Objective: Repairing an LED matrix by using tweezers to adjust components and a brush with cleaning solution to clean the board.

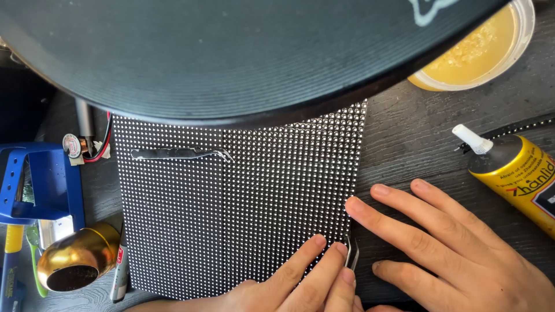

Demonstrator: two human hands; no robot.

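A black LED panel [231, 219] studded with rows of small white dots lies flat on the dark wooden table [416, 133]. My left hand [306, 277] rests on the panel's lower right corner, its fingers bunched around thin metal tweezers [352, 254] whose tips sit at the panel's right edge. My right hand [451, 248] lies flat on the table to the right, fingers spread, with the index fingertip touching the panel's right edge. A second pair of metal tweezers [179, 153] lies loose on the upper left of the panel.
A dark cap brim [231, 52] hides the top of the view. A yellow glue tube with a white nozzle [514, 173] lies at right, and a clear tub of yellow paste [480, 52] stands behind it. At left are a blue plastic stand [40, 185], a gold metal cup [78, 257], a marker [120, 271] and red-black wires [98, 150].
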